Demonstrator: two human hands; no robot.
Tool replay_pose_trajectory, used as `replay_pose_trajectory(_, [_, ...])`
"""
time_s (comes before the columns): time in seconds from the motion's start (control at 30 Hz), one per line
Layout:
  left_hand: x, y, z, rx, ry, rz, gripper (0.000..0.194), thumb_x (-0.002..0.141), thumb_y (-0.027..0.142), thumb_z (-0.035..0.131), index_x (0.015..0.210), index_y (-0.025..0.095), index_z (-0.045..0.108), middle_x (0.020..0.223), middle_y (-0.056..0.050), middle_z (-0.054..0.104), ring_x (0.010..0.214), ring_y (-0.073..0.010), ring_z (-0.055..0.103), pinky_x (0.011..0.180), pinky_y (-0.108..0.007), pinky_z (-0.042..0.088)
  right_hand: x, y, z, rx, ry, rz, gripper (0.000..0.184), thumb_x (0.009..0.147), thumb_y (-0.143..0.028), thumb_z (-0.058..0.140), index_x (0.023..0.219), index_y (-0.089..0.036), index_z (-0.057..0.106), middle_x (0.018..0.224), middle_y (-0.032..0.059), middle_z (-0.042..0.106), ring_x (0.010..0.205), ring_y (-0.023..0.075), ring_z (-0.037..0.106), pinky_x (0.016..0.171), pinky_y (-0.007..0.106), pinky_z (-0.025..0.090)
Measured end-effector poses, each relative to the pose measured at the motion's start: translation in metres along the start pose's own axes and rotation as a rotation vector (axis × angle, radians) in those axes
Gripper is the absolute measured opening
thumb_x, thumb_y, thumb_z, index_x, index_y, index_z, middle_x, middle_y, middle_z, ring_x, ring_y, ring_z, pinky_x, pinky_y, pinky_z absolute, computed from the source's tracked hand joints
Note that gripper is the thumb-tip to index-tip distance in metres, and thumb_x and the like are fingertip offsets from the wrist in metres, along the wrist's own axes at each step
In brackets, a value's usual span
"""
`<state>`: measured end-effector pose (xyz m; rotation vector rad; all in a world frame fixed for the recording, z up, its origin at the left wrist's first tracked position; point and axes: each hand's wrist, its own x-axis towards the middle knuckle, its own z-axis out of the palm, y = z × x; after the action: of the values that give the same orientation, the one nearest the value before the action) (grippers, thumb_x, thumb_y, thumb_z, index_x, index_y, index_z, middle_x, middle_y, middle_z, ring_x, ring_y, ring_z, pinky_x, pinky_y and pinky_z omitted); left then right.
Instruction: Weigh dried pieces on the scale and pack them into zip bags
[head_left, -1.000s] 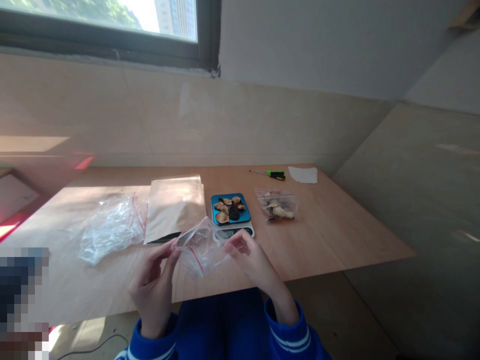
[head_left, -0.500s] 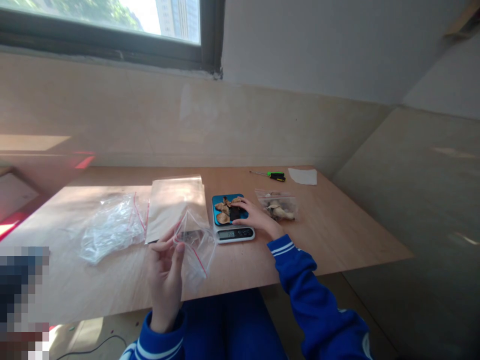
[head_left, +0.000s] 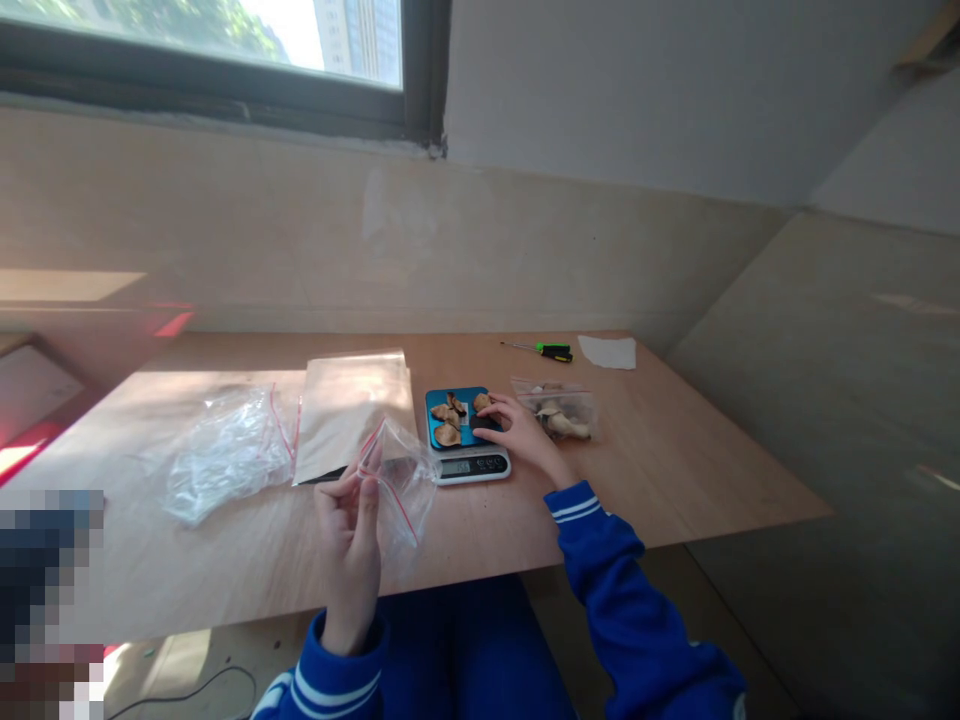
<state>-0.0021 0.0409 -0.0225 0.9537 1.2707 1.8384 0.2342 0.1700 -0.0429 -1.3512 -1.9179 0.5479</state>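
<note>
My left hand (head_left: 349, 535) pinches the top of a clear zip bag (head_left: 405, 500) with red seal lines; the bag hangs in front of the scale. On the blue plate of a small digital scale (head_left: 472, 466) lie several brown dried slices, perhaps mushroom (head_left: 448, 434). My right hand (head_left: 521, 432) reaches over the plate's right side, thumb and fingers apart, its fingertips beside a brown slice (head_left: 481, 402). A dark shadow lies under the fingers, and whether they touch the slice is hard to make out.
Right of the scale lies a filled zip bag of pale dried pieces (head_left: 564, 420). Behind are a screwdriver (head_left: 553, 351) and white paper (head_left: 609, 352). To the left are brown paper sheets (head_left: 352, 395) and a heap of clear bags (head_left: 225, 455). The table's near edge borders my lap.
My right hand has shifted a little to the right on the scale plate, uncovering more of the blue surface. My left hand, with the zip bag, has moved slightly right.
</note>
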Motion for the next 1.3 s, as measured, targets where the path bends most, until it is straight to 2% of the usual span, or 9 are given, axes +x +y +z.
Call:
replay_pose_trajectory(0.2, [-0.001,-0.006,0.002,-0.027,-0.026,-0.028,0.032,0.081,0.047,0.064,0.089,0.021,0.046,0.106,-0.007,0.062,0.118,-0.0267,0.059,0.106,-0.051,0.039,-0.001,0.009,0.006,0.309,0.091,0.078,0.027,0.068,-0.038,0.078,0.088,-0.02,0.072,0.126,0.0129,0.061,0.116,0.0258,0.059,0.101,0.041,0.045])
replay_pose_trajectory(0.3, [-0.001,-0.007,0.004,-0.048,-0.038,-0.037,0.03,0.082,0.044,0.064,0.09,0.022,0.047,0.105,-0.006,0.062,0.116,-0.0255,0.06,0.105,-0.049,0.041,0.001,0.008,0.008,0.493,0.16,0.188,0.033,0.063,-0.04,0.081,0.086,-0.018,0.073,0.108,0.0112,0.07,0.102,0.0247,0.065,0.094,0.04,0.049])
replay_pose_trajectory(0.4, [-0.001,-0.005,0.006,-0.07,-0.059,-0.032,0.029,0.082,0.043,0.064,0.089,0.022,0.046,0.105,-0.005,0.063,0.111,-0.0236,0.063,0.104,-0.048,0.042,0.001,0.006,0.007,0.573,0.216,0.263,0.038,0.061,-0.042,0.082,0.086,-0.016,0.072,0.097,0.0107,0.073,0.093,0.0242,0.067,0.09,0.04,0.051])
replay_pose_trajectory(0.6, [-0.001,-0.003,0.009,-0.018,-0.055,-0.045,0.032,0.081,0.047,0.064,0.089,0.022,0.047,0.111,-0.009,0.065,0.112,-0.0251,0.063,0.099,-0.045,0.047,-0.001,0.003,-0.001,0.696,0.293,0.346,0.049,0.062,-0.052,0.078,0.094,-0.016,0.07,0.096,0.0092,0.074,0.09,0.0219,0.069,0.085,0.038,0.054])
replay_pose_trajectory(0.8, [0.001,-0.004,0.013,0.044,-0.044,-0.035,0.037,0.079,0.053,0.064,0.089,0.021,0.049,0.107,-0.009,0.067,0.113,-0.0267,0.062,0.097,-0.045,0.049,-0.001,-0.014,-0.01,0.921,0.286,0.387,0.052,0.051,-0.05,0.085,0.088,-0.019,0.068,0.094,0.005,0.073,0.1,0.0217,0.067,0.096,0.04,0.051])
replay_pose_trajectory(0.9, [0.004,-0.005,0.016,0.078,-0.049,-0.032,0.04,0.078,0.055,0.064,0.091,0.02,0.05,0.107,-0.011,0.067,0.113,-0.0271,0.062,0.098,-0.047,0.048,-0.002,-0.03,-0.015,0.929,0.227,0.35,0.049,0.056,-0.052,0.083,0.089,-0.02,0.067,0.098,0.0046,0.072,0.103,0.0222,0.066,0.099,0.043,0.05])
replay_pose_trajectory(1.03, [0.006,-0.008,0.02,0.031,-0.079,-0.059,0.039,0.078,0.053,0.064,0.091,0.02,0.049,0.111,-0.012,0.066,0.116,-0.0268,0.06,0.101,-0.047,0.045,-0.012,-0.065,-0.021,1.012,0.044,0.277,0.044,0.063,-0.051,0.081,0.093,-0.022,0.067,0.102,0.0037,0.071,0.1,0.0219,0.068,0.1,0.045,0.051])
replay_pose_trajectory(1.17, [0.005,-0.01,0.023,0.005,-0.099,-0.07,0.036,0.08,0.051,0.063,0.092,0.02,0.048,0.117,-0.013,0.065,0.116,-0.0257,0.06,0.103,-0.047,0.044,-0.023,-0.102,-0.026,1.1,-0.228,0.274,0.039,0.067,-0.044,0.08,0.097,-0.021,0.068,0.107,0.0032,0.071,0.094,0.0179,0.069,0.097,0.04,0.053])
replay_pose_trajectory(1.3, [0.003,-0.008,0.025,0.019,-0.122,0.001,0.033,0.082,0.05,0.061,0.091,0.021,0.048,0.115,-0.012,0.066,0.114,-0.024,0.061,0.1,-0.043,0.047,-0.027,-0.119,-0.028,1.008,-0.399,0.249,0.032,0.073,-0.038,0.076,0.098,-0.019,0.07,0.106,0.004,0.072,0.096,0.0156,0.068,0.091,0.033,0.055])
